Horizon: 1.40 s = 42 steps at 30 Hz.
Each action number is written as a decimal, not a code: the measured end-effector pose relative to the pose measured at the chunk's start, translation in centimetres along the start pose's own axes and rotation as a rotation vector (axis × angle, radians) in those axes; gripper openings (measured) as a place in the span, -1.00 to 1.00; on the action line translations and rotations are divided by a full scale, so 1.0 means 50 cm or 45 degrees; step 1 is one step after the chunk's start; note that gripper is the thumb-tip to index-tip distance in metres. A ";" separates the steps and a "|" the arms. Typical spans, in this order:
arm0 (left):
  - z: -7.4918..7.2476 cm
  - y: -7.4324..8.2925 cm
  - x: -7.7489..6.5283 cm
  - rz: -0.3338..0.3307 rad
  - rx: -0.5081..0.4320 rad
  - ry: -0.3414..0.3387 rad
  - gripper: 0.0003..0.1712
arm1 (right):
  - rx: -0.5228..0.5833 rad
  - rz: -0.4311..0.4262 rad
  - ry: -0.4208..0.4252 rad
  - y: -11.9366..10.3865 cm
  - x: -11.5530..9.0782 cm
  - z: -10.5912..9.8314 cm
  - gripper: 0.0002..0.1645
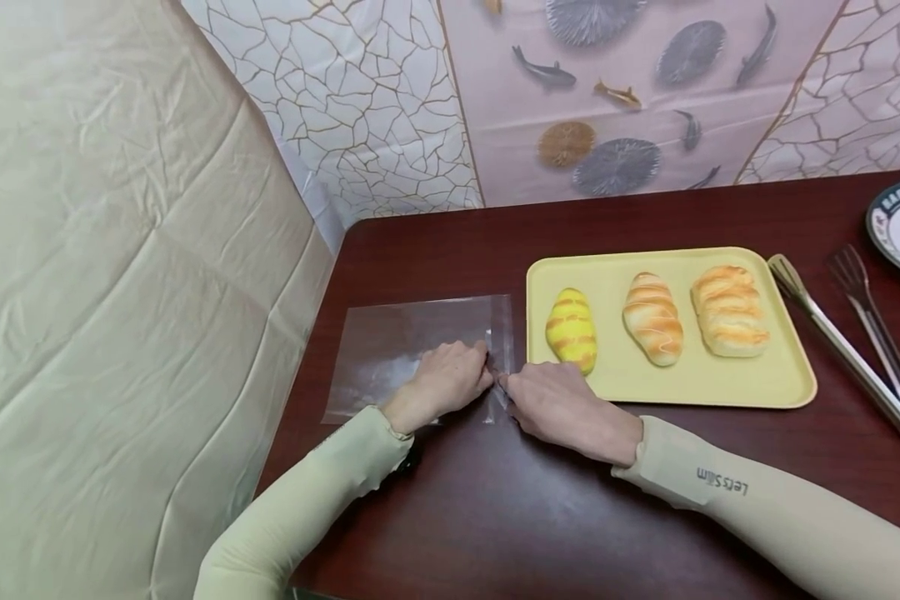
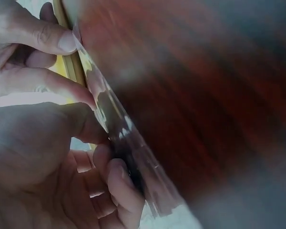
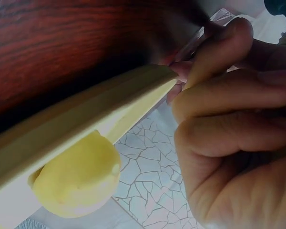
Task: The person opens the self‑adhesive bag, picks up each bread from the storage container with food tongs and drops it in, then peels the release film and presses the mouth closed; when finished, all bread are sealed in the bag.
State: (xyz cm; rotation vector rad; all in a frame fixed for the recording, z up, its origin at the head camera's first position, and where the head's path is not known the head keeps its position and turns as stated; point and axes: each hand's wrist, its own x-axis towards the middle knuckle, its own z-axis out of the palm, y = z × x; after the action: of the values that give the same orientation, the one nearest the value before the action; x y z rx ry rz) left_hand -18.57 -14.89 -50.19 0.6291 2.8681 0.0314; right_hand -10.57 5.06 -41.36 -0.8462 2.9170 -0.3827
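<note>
A clear plastic bag (image 1: 390, 333) lies flat on the dark red-brown table, its right edge close to a yellow tray. My left hand (image 1: 446, 375) pinches the bag near that edge. Just to its right, my right hand (image 1: 562, 408) has thumb and fingers pinching the same edge. In the left wrist view, both hands are at the bag's rim, my left hand (image 2: 43, 148) below and my right hand (image 2: 33, 52) above. Curled fingers of my right hand (image 3: 238, 114) fill the right side of the right wrist view, beside the tray rim.
The yellow tray (image 1: 697, 390) holds a yellow striped bread roll (image 1: 570, 329), a browned roll (image 1: 652, 321) and a ridged loaf (image 1: 731, 312). Metal tongs (image 1: 840, 333) and a fork-ended utensil (image 1: 881, 333) lie right of it. A green-rimmed plate (image 1: 881, 225) stands at far right.
</note>
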 end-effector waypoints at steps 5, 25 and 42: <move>-0.003 -0.004 0.008 -0.054 -0.080 -0.022 -0.71 | -0.013 -0.002 -0.016 0.001 0.002 -0.001 -0.67; -0.016 -0.037 0.013 0.127 -0.210 0.037 -0.72 | -0.007 -0.045 -0.030 0.006 0.007 0.000 -0.70; -0.101 0.001 0.002 -0.111 -0.416 -0.081 -0.56 | -0.029 -0.059 0.006 0.008 0.005 0.005 -0.72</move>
State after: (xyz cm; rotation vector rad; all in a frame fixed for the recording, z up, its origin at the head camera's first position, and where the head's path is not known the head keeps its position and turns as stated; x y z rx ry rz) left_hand -19.67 -14.71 -45.26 0.4312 2.7365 0.4476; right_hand -10.97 5.18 -41.68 -0.9186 2.9158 -0.3555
